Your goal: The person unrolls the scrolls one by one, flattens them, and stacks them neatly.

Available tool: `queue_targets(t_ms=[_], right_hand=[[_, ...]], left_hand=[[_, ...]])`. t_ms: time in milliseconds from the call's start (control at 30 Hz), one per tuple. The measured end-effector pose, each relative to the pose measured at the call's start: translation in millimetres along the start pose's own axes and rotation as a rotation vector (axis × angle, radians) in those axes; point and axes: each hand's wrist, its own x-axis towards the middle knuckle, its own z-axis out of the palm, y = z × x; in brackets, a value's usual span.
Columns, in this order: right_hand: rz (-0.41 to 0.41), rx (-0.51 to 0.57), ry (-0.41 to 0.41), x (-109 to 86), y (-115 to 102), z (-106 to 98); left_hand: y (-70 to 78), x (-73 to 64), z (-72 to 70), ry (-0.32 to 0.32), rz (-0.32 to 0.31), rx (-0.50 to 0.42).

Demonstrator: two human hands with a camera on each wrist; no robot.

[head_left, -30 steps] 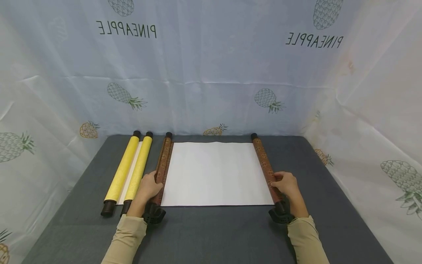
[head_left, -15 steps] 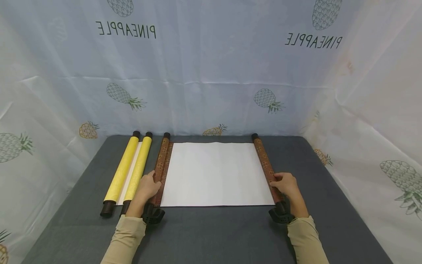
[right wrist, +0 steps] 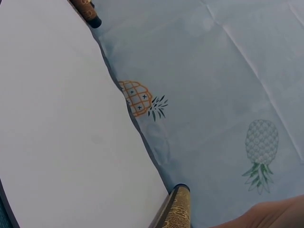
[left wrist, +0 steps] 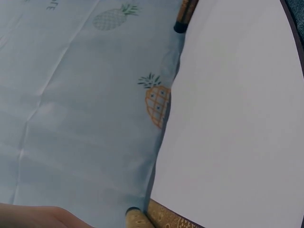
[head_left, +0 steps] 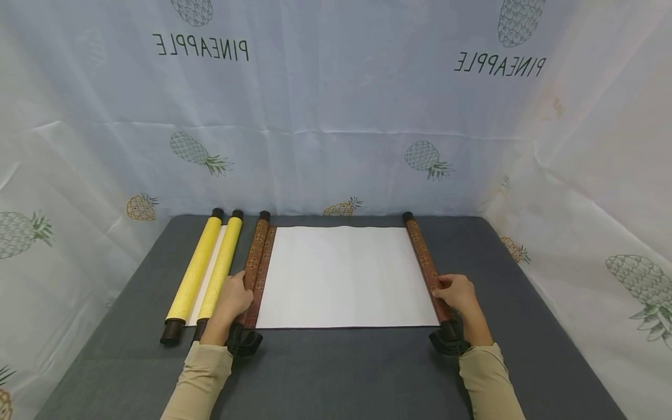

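A scroll lies spread on the dark table, its white sheet (head_left: 346, 277) flat between two brown patterned rollers with black end knobs. My left hand (head_left: 234, 296) grips the near part of the left roller (head_left: 256, 245), thumb on the inner side. Beside that roller shows a brown patterned border strip (head_left: 266, 259). On the other side, my right hand (head_left: 458, 291) holds the right roller (head_left: 422, 248) with thumb and fingers. In the left wrist view the left roller's far end (left wrist: 137, 218) shows; the right wrist view shows the right roller (right wrist: 179, 209). Both wrist views leave most of each hand hidden.
A second scroll with two yellow rollers (head_left: 223, 262) lies left of my left hand, the nearer roller right by the wrist. Pineapple-printed cloth (head_left: 336, 169) hangs behind the dark table (head_left: 336, 373) and at both sides.
The left roller has moved a little left with my left hand, baring more of the brown border strip. My right hand and the right roller have shifted very slightly right.
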Motion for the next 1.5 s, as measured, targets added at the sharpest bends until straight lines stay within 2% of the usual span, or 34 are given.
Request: queue_targets(t_ms=[400,567,767,800,933,1233,1500], right_hand=[[-0.002,-0.006,0.014,0.6,2,-1],[-0.027,-0.020,0.001,8.0,12,0],[-0.051,-0.048,-0.049,9.4,14,-2],[-0.030,-0.042,-0.077,7.2,11,-4],[0.001,-0.045,-0.099,3.1,7,-7],[0.013,-0.004,-0.082,4.7,15,-7],[-0.041,0.029,-0.012,1.4,15,-8]], left_hand=[[-4.0,-1.3,-0.9,0.039,0.013,-0.007],[-4.8,-1.9,-2.5,0.037,0.007,-0.009],[-6.9,-1.6,-3.9,0.021,-0.001,-0.019],[-7.4,-1.3,-4.3,0.017,-0.005,-0.019],[-9.0,0.3,-7.0,-0.011,-0.026,-0.044],[-14.2,3.6,-9.2,-0.040,-0.011,-0.059],[-12.6,2.8,-9.1,-0.059,-0.003,-0.089]])
